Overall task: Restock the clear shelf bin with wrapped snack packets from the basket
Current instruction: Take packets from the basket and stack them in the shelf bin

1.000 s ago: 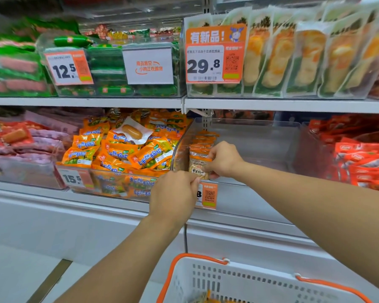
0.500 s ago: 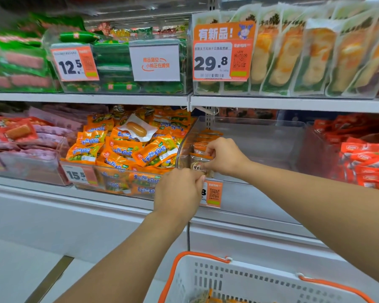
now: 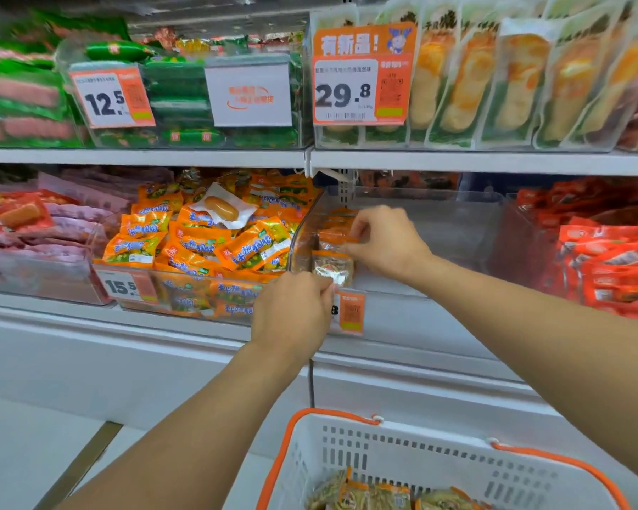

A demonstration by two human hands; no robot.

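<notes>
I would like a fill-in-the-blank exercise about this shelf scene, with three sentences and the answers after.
1. The basket below the hands is white with handles of the colour ____.
2. Both the left hand and the right hand work at the ____ end of the clear shelf bin.
3. The big price tag on the upper shelf reads ____.

Answers: orange; left; 29.8
</notes>
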